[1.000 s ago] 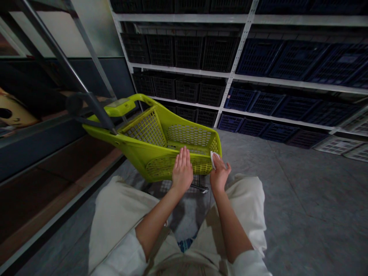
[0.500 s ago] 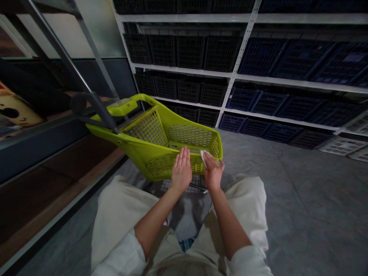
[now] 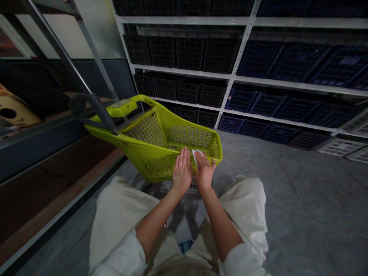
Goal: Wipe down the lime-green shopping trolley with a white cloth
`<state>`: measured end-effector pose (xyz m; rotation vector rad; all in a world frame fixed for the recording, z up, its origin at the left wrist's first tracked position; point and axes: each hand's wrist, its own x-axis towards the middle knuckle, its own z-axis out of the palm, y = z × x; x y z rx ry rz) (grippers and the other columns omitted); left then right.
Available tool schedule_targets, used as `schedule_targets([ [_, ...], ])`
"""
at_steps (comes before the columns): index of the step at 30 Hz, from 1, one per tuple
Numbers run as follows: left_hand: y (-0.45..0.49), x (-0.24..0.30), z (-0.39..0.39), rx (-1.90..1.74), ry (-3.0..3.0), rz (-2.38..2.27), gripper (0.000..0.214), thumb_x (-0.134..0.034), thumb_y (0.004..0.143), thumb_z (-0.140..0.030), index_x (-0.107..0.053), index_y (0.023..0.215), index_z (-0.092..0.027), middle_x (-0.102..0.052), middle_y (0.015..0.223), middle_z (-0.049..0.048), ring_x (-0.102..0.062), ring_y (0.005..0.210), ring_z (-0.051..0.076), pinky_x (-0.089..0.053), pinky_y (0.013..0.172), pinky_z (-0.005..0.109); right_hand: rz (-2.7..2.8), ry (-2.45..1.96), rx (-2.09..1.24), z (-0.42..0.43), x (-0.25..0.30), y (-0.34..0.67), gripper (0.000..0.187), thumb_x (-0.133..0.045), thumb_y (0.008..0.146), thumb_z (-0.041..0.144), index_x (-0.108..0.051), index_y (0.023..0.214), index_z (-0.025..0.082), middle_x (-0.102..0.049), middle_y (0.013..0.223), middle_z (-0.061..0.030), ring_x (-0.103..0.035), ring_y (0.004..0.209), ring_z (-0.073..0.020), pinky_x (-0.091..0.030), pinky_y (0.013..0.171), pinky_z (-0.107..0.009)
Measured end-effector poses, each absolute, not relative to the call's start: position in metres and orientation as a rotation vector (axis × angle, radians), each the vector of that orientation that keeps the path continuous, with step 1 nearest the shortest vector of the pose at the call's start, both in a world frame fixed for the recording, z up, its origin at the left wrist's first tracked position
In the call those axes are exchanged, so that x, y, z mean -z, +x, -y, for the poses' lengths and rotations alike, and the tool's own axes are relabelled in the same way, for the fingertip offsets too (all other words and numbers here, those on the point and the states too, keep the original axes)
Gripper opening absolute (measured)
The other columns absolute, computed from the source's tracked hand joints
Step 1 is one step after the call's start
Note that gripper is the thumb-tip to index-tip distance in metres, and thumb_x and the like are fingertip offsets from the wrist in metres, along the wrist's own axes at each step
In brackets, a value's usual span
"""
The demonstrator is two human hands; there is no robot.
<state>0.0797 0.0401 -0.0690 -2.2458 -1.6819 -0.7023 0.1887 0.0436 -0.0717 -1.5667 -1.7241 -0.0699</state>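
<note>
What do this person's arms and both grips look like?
The left grip and right grip are plain human hands, ungloved, with no rings visible. The forearms are bare, no watch showing; loose, pale sleeves end near the elbows.

We count one left hand (image 3: 182,174) and one right hand (image 3: 204,175), one white cloth (image 3: 196,156), one green cart (image 3: 135,154) and two pale trouser legs (image 3: 120,212). On one white rack (image 3: 184,20), we make it four black crates (image 3: 189,53) in each middle row, four blue crates (image 3: 267,103) just above the lowest row, and two white crates (image 3: 339,147) in the lowest.
</note>
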Motion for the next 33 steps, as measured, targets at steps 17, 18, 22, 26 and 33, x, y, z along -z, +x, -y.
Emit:
schedule_targets([
  [17,0.079,0.063,-0.036,0.710,-2.271,1.682,0.068,-0.030,0.098,-0.016,-0.002,0.160,-0.007,-0.017,0.167,0.0137,-0.012,0.156,0.023,-0.024,0.125,0.043,1.478,-1.655,0.161,-0.034,0.111,0.284,0.072,-0.038,0.068,0.003,-0.065,0.131,0.026,-0.069,0.133,-0.0075,-0.061,0.126,-0.0212,-0.032,0.110,-0.045],
  [18,0.079,0.063,-0.036,0.719,-2.275,1.683,0.069,-0.031,0.098,-0.016,-0.001,0.160,-0.008,-0.017,0.167,0.0140,-0.013,0.156,0.023,-0.024,0.125,0.043,1.469,-1.660,0.163,-0.034,0.110,0.282,0.071,-0.038,0.068,0.003,-0.065,0.130,0.025,-0.069,0.132,-0.0076,-0.061,0.126,-0.0213,-0.031,0.110,-0.046],
  [22,0.082,0.063,-0.037,0.736,-2.273,1.693,0.070,-0.033,0.097,-0.015,-0.003,0.160,-0.006,-0.019,0.166,0.0164,-0.013,0.155,0.024,-0.026,0.125,0.045,1.533,-1.655,0.173,-0.039,0.093,0.248,0.069,-0.039,0.073,0.000,-0.063,0.132,0.025,-0.067,0.135,-0.0068,-0.059,0.129,-0.0197,-0.023,0.114,-0.045],
  [26,0.081,0.065,-0.039,0.691,-2.251,1.718,0.065,-0.032,0.097,-0.015,-0.015,0.159,-0.005,-0.021,0.166,0.0162,-0.013,0.155,0.025,-0.025,0.125,0.044,1.726,-1.553,0.100,-0.044,0.072,0.196,0.066,-0.039,0.078,-0.001,-0.061,0.134,0.025,-0.065,0.138,-0.0048,-0.054,0.134,-0.0170,-0.019,0.115,-0.041],
  [33,0.075,0.065,-0.038,0.663,-2.257,1.688,0.065,-0.031,0.098,-0.014,-0.011,0.160,-0.008,-0.021,0.166,0.0137,-0.013,0.155,0.023,-0.024,0.125,0.043,1.877,-1.491,0.093,-0.038,0.066,0.193,0.073,-0.041,0.076,-0.004,-0.056,0.139,0.029,-0.062,0.142,-0.0032,-0.051,0.137,-0.0161,-0.012,0.119,-0.043],
])
